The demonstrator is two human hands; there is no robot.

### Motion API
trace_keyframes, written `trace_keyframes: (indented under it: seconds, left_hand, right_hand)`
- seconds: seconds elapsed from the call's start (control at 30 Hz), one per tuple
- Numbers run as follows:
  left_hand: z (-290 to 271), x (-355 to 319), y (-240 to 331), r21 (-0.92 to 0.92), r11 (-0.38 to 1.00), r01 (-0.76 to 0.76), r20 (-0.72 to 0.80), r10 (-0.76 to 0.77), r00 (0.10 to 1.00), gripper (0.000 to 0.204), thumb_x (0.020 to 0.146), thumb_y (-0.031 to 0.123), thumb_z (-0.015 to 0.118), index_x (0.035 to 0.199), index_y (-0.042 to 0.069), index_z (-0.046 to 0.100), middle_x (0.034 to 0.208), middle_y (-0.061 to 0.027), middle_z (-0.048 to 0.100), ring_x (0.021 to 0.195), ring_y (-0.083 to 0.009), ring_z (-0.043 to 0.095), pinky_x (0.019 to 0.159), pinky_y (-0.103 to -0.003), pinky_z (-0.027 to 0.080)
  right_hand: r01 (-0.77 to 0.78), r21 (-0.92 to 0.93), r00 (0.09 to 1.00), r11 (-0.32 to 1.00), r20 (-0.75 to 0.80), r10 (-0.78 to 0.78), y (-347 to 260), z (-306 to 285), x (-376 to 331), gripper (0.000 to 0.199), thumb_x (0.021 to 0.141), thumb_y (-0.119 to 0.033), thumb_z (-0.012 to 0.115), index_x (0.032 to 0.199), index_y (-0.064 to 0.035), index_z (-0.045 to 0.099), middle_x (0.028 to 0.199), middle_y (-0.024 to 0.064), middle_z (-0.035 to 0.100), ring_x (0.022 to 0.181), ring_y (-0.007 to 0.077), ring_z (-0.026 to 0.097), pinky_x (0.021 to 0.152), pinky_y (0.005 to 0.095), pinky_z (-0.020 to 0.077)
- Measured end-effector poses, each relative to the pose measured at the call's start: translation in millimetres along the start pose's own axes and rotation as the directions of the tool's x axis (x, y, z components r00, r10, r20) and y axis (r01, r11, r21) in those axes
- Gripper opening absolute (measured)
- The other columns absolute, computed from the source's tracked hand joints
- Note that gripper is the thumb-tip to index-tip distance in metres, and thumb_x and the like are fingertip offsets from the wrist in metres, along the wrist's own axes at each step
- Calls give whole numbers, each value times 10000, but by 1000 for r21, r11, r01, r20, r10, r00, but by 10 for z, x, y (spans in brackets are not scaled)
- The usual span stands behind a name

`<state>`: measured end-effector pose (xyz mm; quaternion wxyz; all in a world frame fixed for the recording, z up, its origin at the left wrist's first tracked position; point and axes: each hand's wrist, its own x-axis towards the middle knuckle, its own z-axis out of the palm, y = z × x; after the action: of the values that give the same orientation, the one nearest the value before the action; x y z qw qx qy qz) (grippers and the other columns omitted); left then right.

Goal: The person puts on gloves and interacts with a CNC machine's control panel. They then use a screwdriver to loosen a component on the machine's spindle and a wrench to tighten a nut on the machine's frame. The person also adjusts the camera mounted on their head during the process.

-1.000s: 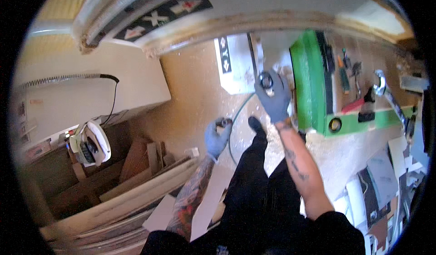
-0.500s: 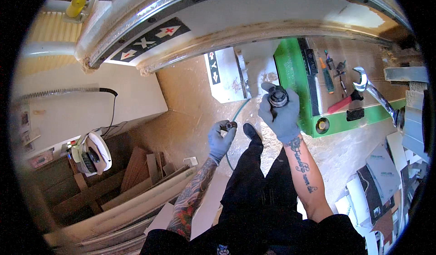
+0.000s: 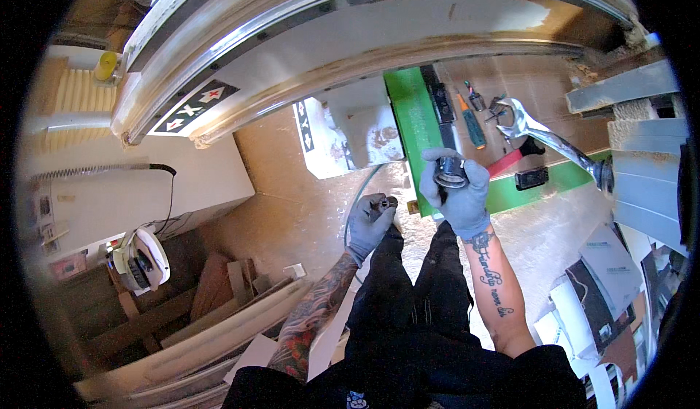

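Both my hands wear grey gloves. Between the fingers and thumb of my right hand (image 3: 464, 197) is a dark ring-shaped metal part (image 3: 451, 172), like a collet nut, its round opening showing. Lower and to the left, my left hand (image 3: 369, 221) pinches a small dark cylindrical piece (image 3: 389, 203), which looks like a collet; the fingers cover part of it. The two pieces are apart. Just beyond my right hand lies a green-edged machine bed (image 3: 412, 110).
On the bed lie a screwdriver (image 3: 472, 122), a red-handled tool (image 3: 505, 162) and a black block (image 3: 531, 178). A large open-end wrench (image 3: 554, 139) rests at right. The machine's gantry beam (image 3: 350, 41) spans the top. Wood offcuts (image 3: 226, 292) lie lower left, sheet scraps (image 3: 609, 270) lower right.
My body has shifted toward the bed, so bed and tools appear further left. My right hand has tilted the ring-shaped part, bringing its opening into view. Both hands keep their holds.
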<state>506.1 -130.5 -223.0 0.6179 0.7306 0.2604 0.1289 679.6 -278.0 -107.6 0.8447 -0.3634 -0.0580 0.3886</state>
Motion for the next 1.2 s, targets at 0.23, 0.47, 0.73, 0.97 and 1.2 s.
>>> trace_keyframes:
  seconds: [0.23,0.47,0.73,0.97,1.2]
  left_hand:
    - [866,359,375,79,984,-157,52,153,987,332,803,192,806,1080,50,694,935,-120,690,868,-273,672,809,-401,519]
    - [1693,776,725,356,880,-314,218,249,944,334,851,302,743,1094,82,684,1014,-175,681,966,-385,651,842,-469,513]
    - [2068,777,603,437,837,-330,285,220,933,363,879,355,708,1138,103,667,1066,-142,695,982,-361,665,865,-477,520]
    - [1926,648,673,398,877,-270,279,164,946,382,898,377,698,1172,114,654,1045,-137,691,948,-363,670,826,-473,520]
    - [1238,219,765,196,959,-206,222,162,962,354,911,246,733,1197,43,687,852,-101,687,731,-177,656,692,-327,534]
  right_hand:
    - [-122,44,940,992,-315,130,-196,-530,-264,530,1022,-514,438,1204,-72,667,774,38,650,610,133,563,510,271,415]
    - [-102,94,810,990,-570,138,-538,-1216,-703,569,1040,-573,418,1244,-87,634,750,51,648,578,158,576,474,274,424]
    - [-91,107,801,990,-583,137,-700,-1416,-976,640,1035,-629,400,1276,-88,643,751,33,640,579,141,562,471,272,414]
    - [-98,36,900,995,-423,104,-857,-1100,-1005,730,1048,-627,336,1273,1,633,682,36,608,523,152,505,456,282,386]
    - [22,-170,973,985,-222,-60,-1010,-335,-953,721,1048,-601,354,1293,16,636,677,41,616,520,136,494,486,274,394]
